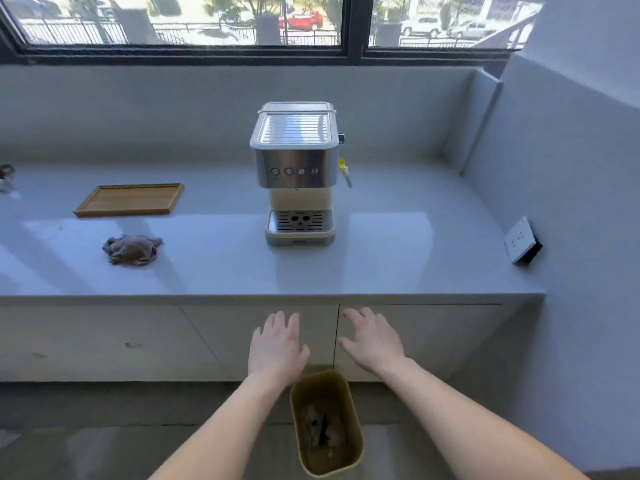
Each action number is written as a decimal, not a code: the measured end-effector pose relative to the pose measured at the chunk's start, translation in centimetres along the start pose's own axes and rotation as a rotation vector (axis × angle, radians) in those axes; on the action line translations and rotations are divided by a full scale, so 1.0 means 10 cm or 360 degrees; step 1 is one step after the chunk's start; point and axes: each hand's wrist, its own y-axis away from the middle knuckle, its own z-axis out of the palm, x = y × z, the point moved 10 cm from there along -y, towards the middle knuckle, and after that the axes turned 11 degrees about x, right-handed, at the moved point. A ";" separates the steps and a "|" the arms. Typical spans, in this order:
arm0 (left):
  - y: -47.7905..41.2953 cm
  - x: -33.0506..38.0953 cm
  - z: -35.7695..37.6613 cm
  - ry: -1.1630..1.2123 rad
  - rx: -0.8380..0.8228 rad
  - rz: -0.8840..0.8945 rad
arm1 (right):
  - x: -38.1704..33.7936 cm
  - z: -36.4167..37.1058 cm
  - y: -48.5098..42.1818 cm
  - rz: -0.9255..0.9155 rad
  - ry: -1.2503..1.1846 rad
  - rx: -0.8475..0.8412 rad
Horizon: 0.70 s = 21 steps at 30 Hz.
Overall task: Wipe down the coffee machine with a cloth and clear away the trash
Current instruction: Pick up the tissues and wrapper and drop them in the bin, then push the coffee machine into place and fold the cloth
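Pale glossy desk (pixel 398 258) beneath a wide window (pixel 180 22), grey wall to the right bearing a socket (pixel 519 240). No legible writing. Coffee machine (pixel 297 168) stands at centre desk; wooden tray (pixel 129 199) far to its left, crumpled cloth (pixel 131 249) in front of the tray. Floor bin (pixel 325 424) holds trash. Left hand (pixel 277 344) and right hand (pixel 372 341): each grip apart, empty, above the bin.

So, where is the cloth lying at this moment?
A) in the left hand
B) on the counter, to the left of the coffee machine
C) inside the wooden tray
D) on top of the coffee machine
B: the crumpled cloth lies on the bare counter, in front of the wooden tray and left of the coffee machine; both hands are empty.
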 end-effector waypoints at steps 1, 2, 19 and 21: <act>-0.05 0.05 -0.12 -0.0003 0.0042 0.0020 | 0.01 -0.13 -0.03 -0.0001 -0.0005 0.0043; -0.10 0.11 -0.24 -0.0003 0.0086 0.0039 | 0.01 -0.26 -0.06 -0.0004 -0.0002 0.0079; -0.73 0.66 -1.68 -0.0065 0.0547 0.0122 | -0.19 -1.82 -0.50 -0.0150 0.0108 0.0310; -0.78 0.66 -1.84 -0.0055 0.0603 0.0105 | -0.29 -1.98 -0.55 -0.0204 0.0107 0.0341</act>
